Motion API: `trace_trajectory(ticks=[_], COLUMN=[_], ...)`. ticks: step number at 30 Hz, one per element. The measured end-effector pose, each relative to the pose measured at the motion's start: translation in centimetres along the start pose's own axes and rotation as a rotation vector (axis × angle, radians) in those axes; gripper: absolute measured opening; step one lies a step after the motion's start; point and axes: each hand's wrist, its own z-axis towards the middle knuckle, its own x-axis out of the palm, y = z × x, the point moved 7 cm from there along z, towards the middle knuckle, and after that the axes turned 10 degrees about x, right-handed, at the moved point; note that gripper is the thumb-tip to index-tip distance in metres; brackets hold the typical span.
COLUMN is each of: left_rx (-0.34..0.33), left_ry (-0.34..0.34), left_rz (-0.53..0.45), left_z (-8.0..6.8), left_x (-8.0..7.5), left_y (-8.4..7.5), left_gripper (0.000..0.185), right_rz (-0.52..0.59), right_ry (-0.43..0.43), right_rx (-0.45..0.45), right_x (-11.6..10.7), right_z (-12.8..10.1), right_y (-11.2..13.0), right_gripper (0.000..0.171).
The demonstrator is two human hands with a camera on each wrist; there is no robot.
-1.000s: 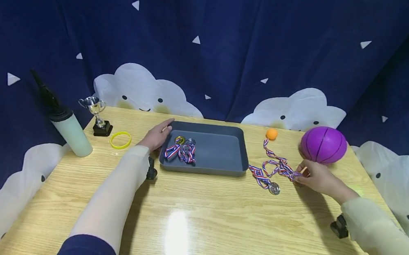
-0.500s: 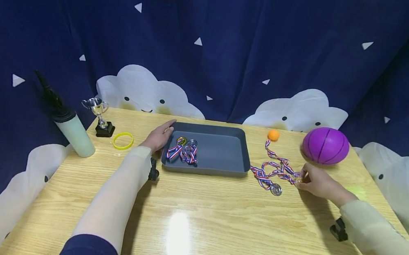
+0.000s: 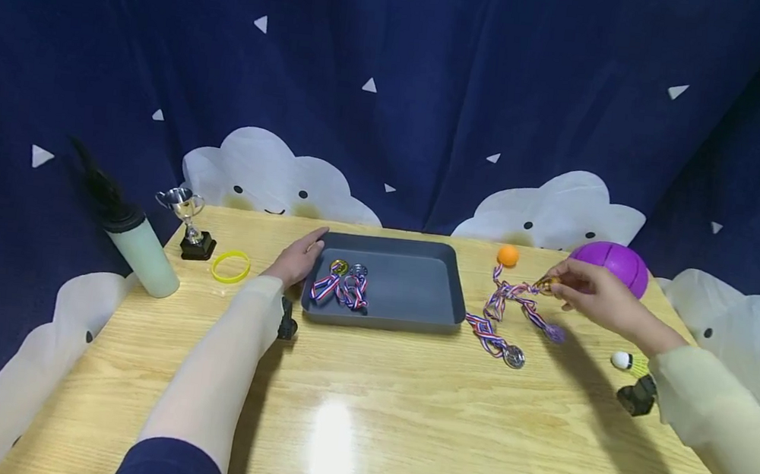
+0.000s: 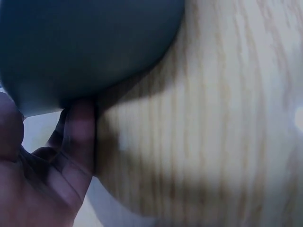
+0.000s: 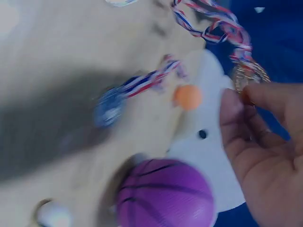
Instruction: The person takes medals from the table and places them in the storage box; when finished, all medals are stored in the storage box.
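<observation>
My right hand (image 3: 590,294) pinches a bronze-gold medal (image 5: 247,78) between thumb and fingers, above the table's right part. Its red, white and blue ribbon (image 3: 519,287) trails leftward. A silver medal (image 3: 513,356) lies by the tray's right side, and another round medal (image 3: 554,333), also seen as a blurred medal (image 5: 110,108) in the right wrist view, is below the hand. At the grey tray's (image 3: 406,323) left side, my left hand (image 3: 295,259) holds the wall between thumb and fingers. Inside lie a gold medal (image 3: 339,267) and a silver medal (image 3: 359,271) with their ribbons.
A purple ball (image 3: 614,263) and an orange ball (image 3: 507,255) sit at the back right. A shuttlecock (image 3: 624,360) lies beside the right wrist. Leftward stand a trophy (image 3: 185,210), a yellow wristband (image 3: 230,267) and a tilted pump-like cylinder (image 3: 146,260).
The right hand has taken hold of the bronze-gold medal and lifted it up and slightly left, drawing its ribbon along. The shuttlecock has come into view. The left hand stays at the tray.
</observation>
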Motion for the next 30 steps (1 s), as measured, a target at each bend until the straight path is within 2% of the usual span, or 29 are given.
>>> trace_trajectory(ticks=[2,4,9,12,17,26,30], left_rx=[-0.004,-0.008,-0.014,-0.012,0.002,-0.017,0.003], left_ry=[0.006,0.010,0.009,0.010,0.012,0.010,0.009], left_rz=[-0.012,-0.017,-0.018,-0.019,-0.018,-0.016,0.004], left_z=[0.0,0.1,0.1,0.0,-0.2,0.0,-0.1], left_x=[0.3,0.4,0.4,0.2,0.2,0.2,0.0], left_y=[0.1,0.2,0.3,0.2,-0.1,0.3,0.0], left_gripper=[0.054,0.054,0.054,0.054,0.054,0.053,0.054], right_rz=[0.035,0.080,0.237,0.323,0.345,0.255,0.209], right_ry=[-0.028,-0.024,0.066,0.112,0.207,0.446,0.469], right_rx=[-0.031,-0.017,0.082,0.097,0.091,0.157,0.180], right_x=[-0.6,-0.9,-0.1,1.2,5.1,14.1,16.9], right_z=[0.7,1.5,3.8,5.4,8.1,12.1,13.3], right_y=[1.3,2.5,5.9,8.0,10.4,11.6,11.8], right_gripper=[0.016,0.020,0.031,0.033,0.031,0.032,0.032])
